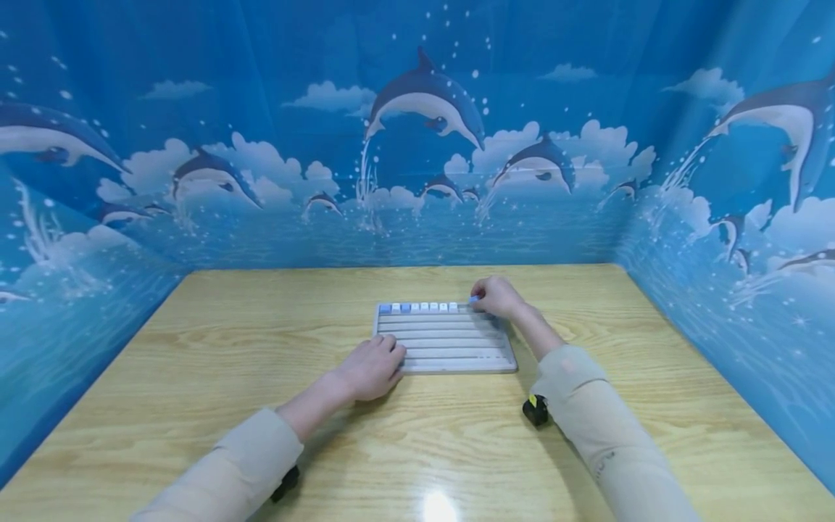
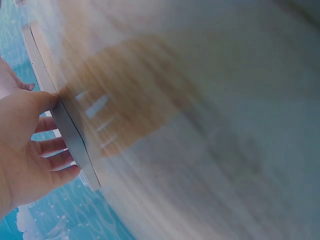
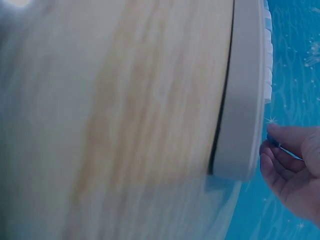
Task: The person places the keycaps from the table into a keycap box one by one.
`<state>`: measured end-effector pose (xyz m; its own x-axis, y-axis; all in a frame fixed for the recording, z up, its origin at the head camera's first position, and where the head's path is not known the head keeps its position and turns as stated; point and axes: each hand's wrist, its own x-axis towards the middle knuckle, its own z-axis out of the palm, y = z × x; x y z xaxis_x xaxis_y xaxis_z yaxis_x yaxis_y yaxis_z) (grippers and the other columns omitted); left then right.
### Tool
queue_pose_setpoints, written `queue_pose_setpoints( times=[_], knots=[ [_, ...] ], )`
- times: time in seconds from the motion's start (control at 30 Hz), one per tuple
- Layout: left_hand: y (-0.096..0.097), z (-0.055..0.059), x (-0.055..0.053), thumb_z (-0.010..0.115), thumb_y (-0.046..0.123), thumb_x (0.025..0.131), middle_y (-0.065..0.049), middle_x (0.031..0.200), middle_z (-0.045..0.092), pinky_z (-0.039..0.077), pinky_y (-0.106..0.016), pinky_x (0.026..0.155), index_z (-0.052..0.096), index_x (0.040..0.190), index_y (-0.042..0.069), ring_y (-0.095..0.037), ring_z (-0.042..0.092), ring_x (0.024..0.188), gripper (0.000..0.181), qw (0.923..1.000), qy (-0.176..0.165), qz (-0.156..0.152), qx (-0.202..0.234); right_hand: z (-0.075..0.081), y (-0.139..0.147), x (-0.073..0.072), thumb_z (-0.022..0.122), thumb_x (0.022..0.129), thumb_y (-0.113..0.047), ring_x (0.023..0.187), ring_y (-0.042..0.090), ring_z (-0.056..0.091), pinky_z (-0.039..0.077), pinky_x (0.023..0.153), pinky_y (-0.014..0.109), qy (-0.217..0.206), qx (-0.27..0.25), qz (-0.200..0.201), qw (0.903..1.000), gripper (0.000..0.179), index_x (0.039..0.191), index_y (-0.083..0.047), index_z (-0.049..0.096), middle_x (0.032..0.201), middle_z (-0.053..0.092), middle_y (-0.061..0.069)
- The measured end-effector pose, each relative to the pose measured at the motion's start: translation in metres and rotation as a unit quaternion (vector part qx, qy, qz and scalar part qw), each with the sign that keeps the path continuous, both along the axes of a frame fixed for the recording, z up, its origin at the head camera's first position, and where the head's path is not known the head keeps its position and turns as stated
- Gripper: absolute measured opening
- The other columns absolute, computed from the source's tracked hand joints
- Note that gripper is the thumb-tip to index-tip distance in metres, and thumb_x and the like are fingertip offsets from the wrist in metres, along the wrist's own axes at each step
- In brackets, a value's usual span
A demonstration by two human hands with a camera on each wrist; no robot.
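Observation:
A light grey tray (image 1: 450, 344) with several long ridged rows lies on the table. Along its back row stand several white and blue keycaps (image 1: 425, 307), starting from the left end. My left hand (image 1: 372, 366) holds the tray at its front left corner; in the left wrist view, the thumb lies along the tray's side wall (image 2: 70, 132) and the fingers reach over its edge. Above the back right part of the tray, my right hand (image 1: 499, 299) pinches a blue keycap (image 1: 474, 299) between thumb and fingertips. That keycap (image 3: 273, 140) is mostly hidden by the fingers in the right wrist view.
The wood-grain table (image 1: 261, 319) extends around the tray on all sides. A blue curtain (image 1: 313, 239) printed with dolphins and clouds stands behind the table and along both its sides. Black wrist devices (image 1: 536, 410) show under both sleeves.

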<state>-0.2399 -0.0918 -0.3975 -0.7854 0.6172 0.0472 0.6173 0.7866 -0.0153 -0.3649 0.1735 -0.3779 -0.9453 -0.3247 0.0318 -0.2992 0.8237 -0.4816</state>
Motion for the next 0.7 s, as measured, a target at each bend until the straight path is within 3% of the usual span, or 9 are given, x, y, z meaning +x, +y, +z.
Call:
queue_pose_setpoints(
  times=[0.7],
  knots=[
    [0.001, 0.0023, 0.0012, 0.053, 0.027, 0.094, -0.003, 0.09, 0.045, 0.041, -0.032, 0.071, 0.053, 0.099, 0.01, -0.017, 0.041, 0.08, 0.018, 1.0, -0.006, 0.004, -0.001, -0.0005, -0.0104, -0.0014, 0.068, 0.082, -0.01, 0.083, 0.022, 0.058, 0.048, 0.076, 0.036, -0.006, 0.057, 0.019, 0.9982, 0.016, 0.096, -0.002, 0.066, 0.091, 0.064, 0.008]
  ],
)
